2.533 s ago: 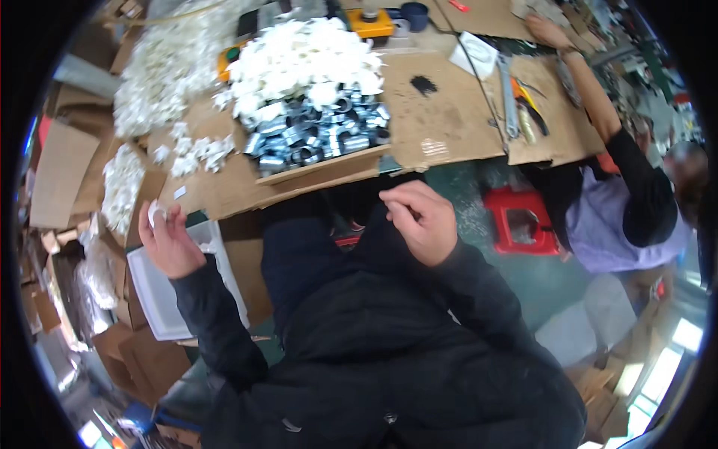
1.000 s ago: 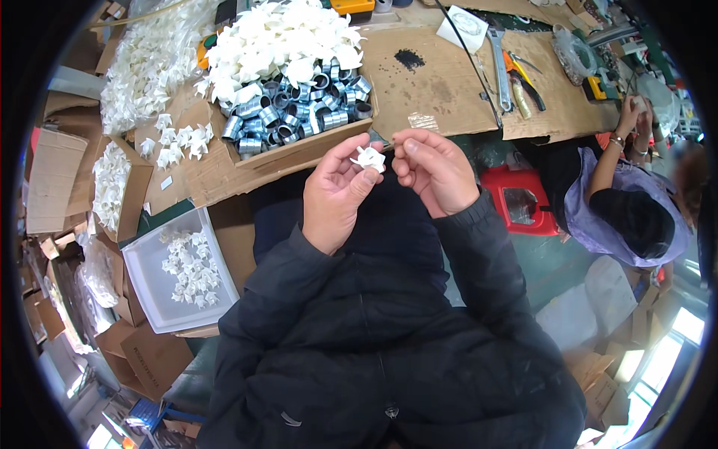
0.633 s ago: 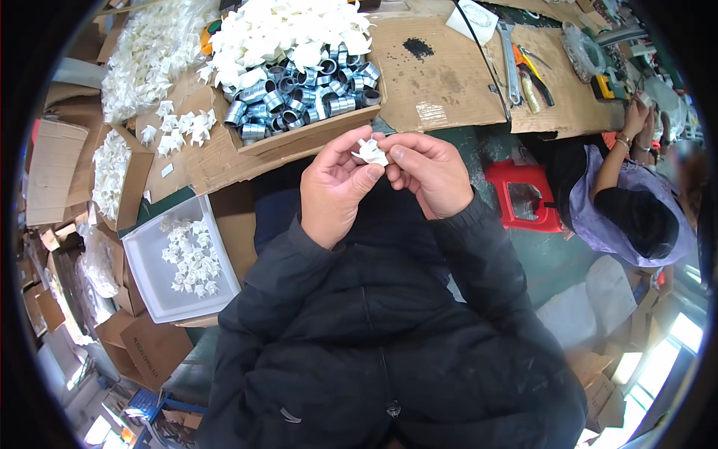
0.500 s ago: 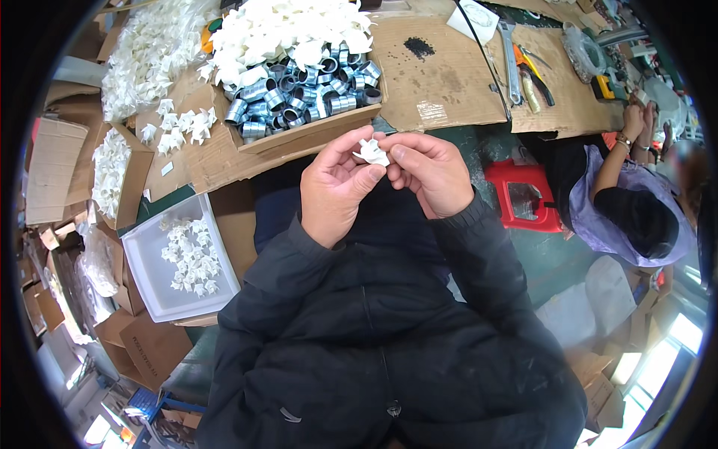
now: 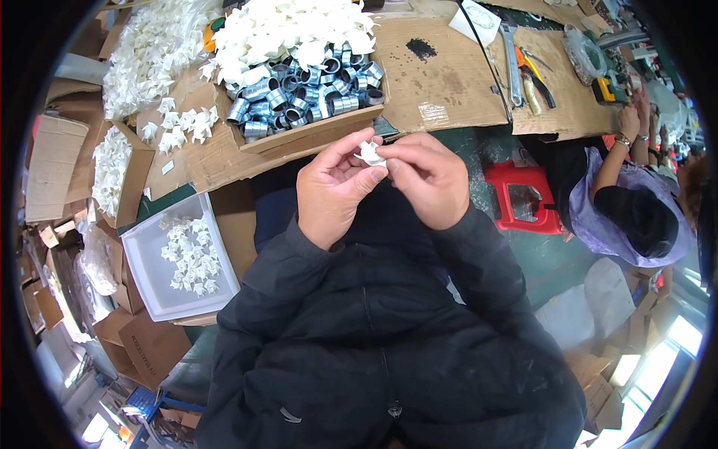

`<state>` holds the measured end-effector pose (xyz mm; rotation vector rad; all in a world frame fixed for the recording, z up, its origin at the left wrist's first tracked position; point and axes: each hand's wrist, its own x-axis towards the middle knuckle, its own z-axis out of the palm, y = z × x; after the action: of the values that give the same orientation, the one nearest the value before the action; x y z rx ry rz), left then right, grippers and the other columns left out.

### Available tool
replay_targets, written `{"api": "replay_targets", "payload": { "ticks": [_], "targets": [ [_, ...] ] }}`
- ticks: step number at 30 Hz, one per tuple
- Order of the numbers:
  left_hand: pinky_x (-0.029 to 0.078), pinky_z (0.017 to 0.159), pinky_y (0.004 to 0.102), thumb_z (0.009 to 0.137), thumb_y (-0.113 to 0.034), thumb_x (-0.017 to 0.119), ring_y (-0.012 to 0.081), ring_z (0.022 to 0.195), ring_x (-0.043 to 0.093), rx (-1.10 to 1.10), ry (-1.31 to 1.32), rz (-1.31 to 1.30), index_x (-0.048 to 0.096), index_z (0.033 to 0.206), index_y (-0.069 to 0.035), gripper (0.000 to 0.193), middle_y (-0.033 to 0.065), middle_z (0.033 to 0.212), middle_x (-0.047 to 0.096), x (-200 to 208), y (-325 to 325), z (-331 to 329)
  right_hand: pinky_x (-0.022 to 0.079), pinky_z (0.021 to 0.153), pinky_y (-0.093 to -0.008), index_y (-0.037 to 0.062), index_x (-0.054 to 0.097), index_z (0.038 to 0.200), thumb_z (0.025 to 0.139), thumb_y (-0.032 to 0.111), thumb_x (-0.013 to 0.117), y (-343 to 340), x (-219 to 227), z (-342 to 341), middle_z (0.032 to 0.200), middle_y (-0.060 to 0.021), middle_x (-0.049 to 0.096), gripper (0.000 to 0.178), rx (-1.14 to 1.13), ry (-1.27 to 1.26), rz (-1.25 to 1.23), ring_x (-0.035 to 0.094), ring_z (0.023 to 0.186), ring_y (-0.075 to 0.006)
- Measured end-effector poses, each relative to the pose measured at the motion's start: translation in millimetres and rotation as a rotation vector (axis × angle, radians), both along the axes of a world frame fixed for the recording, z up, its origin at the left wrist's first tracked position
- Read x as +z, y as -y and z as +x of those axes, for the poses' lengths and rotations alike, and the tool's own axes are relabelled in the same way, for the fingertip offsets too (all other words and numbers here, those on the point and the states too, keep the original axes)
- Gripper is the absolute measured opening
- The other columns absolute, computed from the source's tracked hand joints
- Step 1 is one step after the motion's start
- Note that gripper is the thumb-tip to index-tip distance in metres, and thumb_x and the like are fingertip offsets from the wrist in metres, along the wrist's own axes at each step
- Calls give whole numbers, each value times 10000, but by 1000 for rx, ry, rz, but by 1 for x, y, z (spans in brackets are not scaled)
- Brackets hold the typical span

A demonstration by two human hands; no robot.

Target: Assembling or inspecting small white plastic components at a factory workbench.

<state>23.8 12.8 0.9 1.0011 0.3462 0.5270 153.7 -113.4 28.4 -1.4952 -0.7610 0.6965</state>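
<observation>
Between my two hands, in front of the table edge, is a small white plastic part (image 5: 371,155) with pointed prongs. My left hand (image 5: 334,188) pinches it from the left with thumb and fingers. From the right, my right hand (image 5: 432,178) grips its edge between thumb and forefinger; the other fingers are curled under. Just beyond my hands stands a cardboard box (image 5: 314,133) of silvery metal rings (image 5: 288,97), with a heap of similar white parts (image 5: 299,30) on top.
Left of me sits a pale plastic bin (image 5: 142,258) with white parts. Loose white parts (image 5: 196,123) and a filled plastic bag (image 5: 146,60) lie on the table. An adjustable wrench (image 5: 512,67), pliers (image 5: 537,78) and black granules (image 5: 421,49) are right. A co-worker (image 5: 636,202) sits near a red stool (image 5: 523,198).
My right hand has turned and shifted slightly left, its fingers now closer over the white plastic part. The part has tilted between my fingers. My left hand has barely moved.
</observation>
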Motion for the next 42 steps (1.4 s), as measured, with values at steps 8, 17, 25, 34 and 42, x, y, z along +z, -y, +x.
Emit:
{"api": "replay_targets", "payload": {
  "ticks": [8, 17, 25, 34, 42],
  "targets": [
    [570, 1024, 349, 934, 71, 757, 213, 1203, 662, 14, 72, 124, 609, 1405, 44, 495, 196, 1439, 621, 1, -2, -1, 595, 731, -272, -40, 747, 1135, 1005, -5, 649, 1, -5, -6, 1023, -93, 706, 167, -2, -347, 132, 699, 840, -133],
    [567, 1020, 388, 800, -22, 844, 315, 1189, 719, 154, -96, 902, 752, 1211, -29, 421, 177, 1294, 734, 4, -30, -29, 551, 730, -334, -25, 745, 1074, 914, -44, 689, -21, 7, -18, 954, -141, 712, 171, 67, 494, 53, 707, 835, -242],
    [573, 902, 294, 940, -1, 735, 149, 1072, 697, 315, -336, 287, 657, 1350, -16, 419, 94, 1232, 708, -35, -45, -119, 537, 705, -255, -29, 742, 1157, 986, -77, 617, -9, -19, -31, 1044, -122, 687, 217, 118, 353, -16, 668, 790, -144],
    [584, 822, 365, 897, -143, 766, 208, 940, 727, 1059, -1242, 658, 629, 1395, -42, 526, 178, 1302, 678, -110, -154, -347, 533, 692, -247, -26, 742, 1150, 990, -65, 619, -21, -33, -26, 1051, -115, 683, 205, 142, 250, -31, 665, 794, -133],
    [572, 810, 313, 894, -2, 724, 218, 989, 687, 932, -847, 969, 636, 1376, -52, 493, 136, 1333, 639, -24, -150, -224, 539, 688, -257, -25, 750, 1138, 972, -81, 632, -13, -25, -29, 1025, -122, 694, 211, 113, 277, -36, 681, 781, -144]
  ]
}}
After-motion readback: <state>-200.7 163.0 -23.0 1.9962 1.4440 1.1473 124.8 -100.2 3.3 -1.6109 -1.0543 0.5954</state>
